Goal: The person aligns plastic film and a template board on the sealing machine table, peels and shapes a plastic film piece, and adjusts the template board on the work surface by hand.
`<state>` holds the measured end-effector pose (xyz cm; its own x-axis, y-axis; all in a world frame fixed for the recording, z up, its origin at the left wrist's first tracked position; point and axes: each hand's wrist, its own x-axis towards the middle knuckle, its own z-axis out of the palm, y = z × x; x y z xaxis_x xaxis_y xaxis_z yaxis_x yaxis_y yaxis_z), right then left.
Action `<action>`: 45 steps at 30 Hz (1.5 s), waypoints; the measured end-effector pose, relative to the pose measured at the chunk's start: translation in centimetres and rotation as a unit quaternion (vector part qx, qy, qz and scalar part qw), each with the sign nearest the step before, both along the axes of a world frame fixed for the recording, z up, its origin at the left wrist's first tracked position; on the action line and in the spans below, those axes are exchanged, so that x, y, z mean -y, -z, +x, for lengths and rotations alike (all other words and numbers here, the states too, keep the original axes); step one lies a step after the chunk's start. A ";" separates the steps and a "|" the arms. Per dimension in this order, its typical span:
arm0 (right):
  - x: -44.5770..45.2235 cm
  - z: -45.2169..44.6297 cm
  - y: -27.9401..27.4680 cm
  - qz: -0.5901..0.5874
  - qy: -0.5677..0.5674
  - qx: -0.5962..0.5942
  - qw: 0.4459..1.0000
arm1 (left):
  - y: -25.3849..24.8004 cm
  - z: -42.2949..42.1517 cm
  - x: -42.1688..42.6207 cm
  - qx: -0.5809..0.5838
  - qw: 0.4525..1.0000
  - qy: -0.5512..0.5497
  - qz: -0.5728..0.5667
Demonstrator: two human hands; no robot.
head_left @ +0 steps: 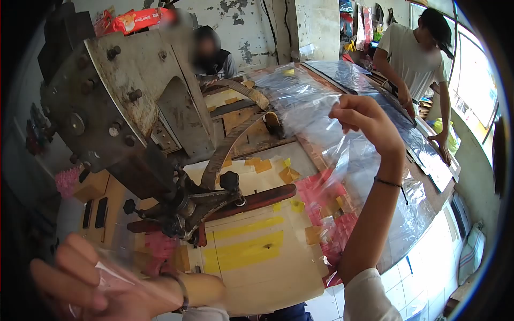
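My right hand (367, 120) is raised over the right part of the table, its fingers pinched on a thin clear plastic sheet (342, 147) that hangs below it. At the lower left, my left hand (80, 278) is blurred, its fingers curled round a small clear plastic piece with a white edge (115, 278). Between my arms lies a cream board (257, 289) with yellow tape strips (246, 251). Above the board stands a metal press head (184, 208) with a dark red bar (262, 199).
Large clear plastic sheets (305, 96) cover the back of the table. A co-worker (415, 59) leans over its right side; another person (214, 59) is behind the machine (134, 91). Pink taped plastic (321, 198) borders the board. A white sack (471, 251) stands at the far right.
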<state>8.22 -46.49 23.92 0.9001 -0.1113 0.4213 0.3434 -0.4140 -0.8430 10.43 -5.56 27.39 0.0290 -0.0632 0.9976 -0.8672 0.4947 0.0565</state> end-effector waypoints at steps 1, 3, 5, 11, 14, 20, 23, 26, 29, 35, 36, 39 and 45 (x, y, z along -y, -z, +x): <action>0.2 0.4 0.5 -0.020 0.044 0.002 0.999 | 0.1 0.1 0.3 -0.001 0.999 -0.043 0.007; 0.7 0.5 0.9 0.025 0.005 -0.007 1.000 | 0.8 0.5 1.4 -0.003 0.988 -0.155 0.012; 0.4 0.1 0.1 -0.021 0.033 -0.033 0.999 | -0.4 -0.1 3.3 -0.039 0.970 -0.189 0.148; -2.0 -1.3 -1.5 -0.086 -0.144 -0.108 0.980 | -0.1 1.0 11.6 -0.199 0.858 -0.314 0.354; -3.9 -2.1 -2.9 -0.152 -0.164 -0.125 0.967 | 0.1 1.1 12.6 -0.141 0.817 -0.357 0.430; -5.3 -1.9 -3.1 -0.168 -0.177 -0.080 0.966 | 0.5 1.9 12.3 -0.195 0.835 -0.301 0.417; -5.6 -1.5 -2.9 -0.170 -0.165 -0.056 0.970 | 0.0 1.7 11.6 -0.195 0.828 -0.295 0.435; -5.9 -1.0 -2.6 -0.169 -0.157 -0.044 0.972 | 0.1 1.9 11.7 -0.194 0.821 -0.294 0.449; -6.1 -0.8 -2.6 -0.171 -0.156 -0.040 0.972 | 0.3 2.0 11.6 -0.211 0.804 -0.298 0.470; -6.3 -0.4 -2.6 -0.161 -0.182 -0.038 0.969 | -0.3 1.9 11.5 -0.175 0.766 -0.317 0.531; -6.4 -0.3 -2.6 -0.159 -0.178 -0.044 0.970 | -0.3 2.0 11.6 -0.175 0.765 -0.315 0.534; -6.5 -0.3 -2.6 -0.166 -0.167 -0.063 0.970 | -0.2 2.1 11.6 -0.172 0.767 -0.316 0.532; -6.4 -0.1 -2.3 -0.170 -0.174 -0.066 0.968 | 0.0 2.2 11.4 -0.175 0.766 -0.310 0.536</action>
<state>8.12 -40.05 26.17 0.9068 0.3332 0.2583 0.4099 -0.5542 -0.7245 12.63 -16.92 27.35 0.6392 -0.7051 0.3070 -0.7550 -0.4996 0.4247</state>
